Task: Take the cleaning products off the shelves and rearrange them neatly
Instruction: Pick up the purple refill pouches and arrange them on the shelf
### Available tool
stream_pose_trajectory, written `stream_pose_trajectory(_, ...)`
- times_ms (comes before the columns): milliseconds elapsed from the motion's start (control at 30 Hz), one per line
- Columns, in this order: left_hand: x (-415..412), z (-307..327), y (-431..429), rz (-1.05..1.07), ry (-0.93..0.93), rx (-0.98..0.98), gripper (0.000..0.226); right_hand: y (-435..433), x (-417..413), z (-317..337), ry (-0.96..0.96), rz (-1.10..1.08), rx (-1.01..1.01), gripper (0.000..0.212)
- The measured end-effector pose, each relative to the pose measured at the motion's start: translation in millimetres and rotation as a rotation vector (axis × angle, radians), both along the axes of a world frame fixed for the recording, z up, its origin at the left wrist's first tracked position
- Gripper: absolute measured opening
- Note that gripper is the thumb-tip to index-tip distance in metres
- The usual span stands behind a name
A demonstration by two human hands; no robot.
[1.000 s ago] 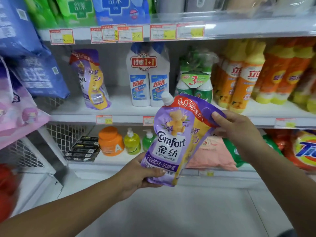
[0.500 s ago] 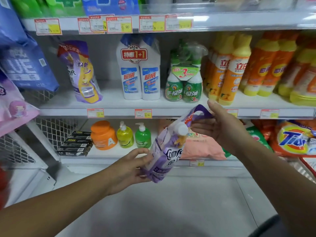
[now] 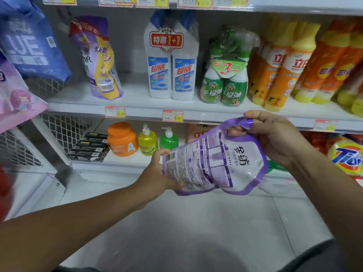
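The middle shelf [image 3: 137,109] shows a gap beside the standing pouch [image 3: 100,61]; the purple refill pouch [image 3: 216,160] is held tilted, back up, off the shelves; the right hand [image 3: 275,142] curls its fingers [image 3: 234,132] through the handle; the left hand [image 3: 157,177] grips the base; likely next, stand it upright in that gap.

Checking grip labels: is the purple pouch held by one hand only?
No, the left hand grips the bottom of the purple pouch, the right hand its handle.

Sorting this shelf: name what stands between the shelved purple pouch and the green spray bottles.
Head view: a wrapped twin pack of white bottles stands between pouch and spray bottles.
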State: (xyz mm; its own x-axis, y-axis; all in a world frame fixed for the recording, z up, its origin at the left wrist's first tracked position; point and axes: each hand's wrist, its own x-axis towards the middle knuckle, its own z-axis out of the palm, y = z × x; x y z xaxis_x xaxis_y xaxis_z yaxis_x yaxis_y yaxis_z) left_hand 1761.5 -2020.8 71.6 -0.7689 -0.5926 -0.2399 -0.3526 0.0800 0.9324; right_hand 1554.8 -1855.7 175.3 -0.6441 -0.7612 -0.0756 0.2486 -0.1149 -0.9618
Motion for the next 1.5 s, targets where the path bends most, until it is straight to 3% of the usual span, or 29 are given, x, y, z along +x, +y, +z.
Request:
stream_pose_trajectory(333, -4, -9, -6, -0.04, -0.048, 0.045, 0.093, 0, 8, 1, 0.021, 0.063, -0.017, 0.037)
stream_pose_trajectory(567, -2, -7, -10, -0.198, -0.154, 0.126, 0.109, -7, 26, 9, -0.178, 0.143, -0.062, 0.054)
stream_pose_trajectory(667, -1, 10, -7, -0.39, -0.211, -0.158, 0.122, -16, 40, 6, -0.226, 0.177, -0.054, 0.057)
stream_pose_trajectory(767, 2, 27, 5, -0.587, -0.145, -0.513, 0.13, -25, 52, -3, -0.198, 0.151, -0.002, 0.057)
stream_pose_trajectory(933, 6, 18, 37, -0.497, 0.02, -0.754, 0.128, -31, 57, -6, -0.189, 0.036, -0.028, 0.06)
stream_pose_trajectory(1100, -5, 6, 46, -0.252, 0.21, -0.662, 0.099, -31, 58, -6, -0.144, 0.0, -0.08, 0.065)
stream_pose_trajectory(1367, -4, 24, 23, -0.068, 0.279, -0.567, 0.038, -29, 51, -10, -0.083, -0.01, -0.055, 0.065)
stream_pose_trajectory(1500, -7, 32, -6, 0.043, 0.312, -0.475, 0.015, -23, 39, -8, 0.08, 0.062, 0.067, 0.061)
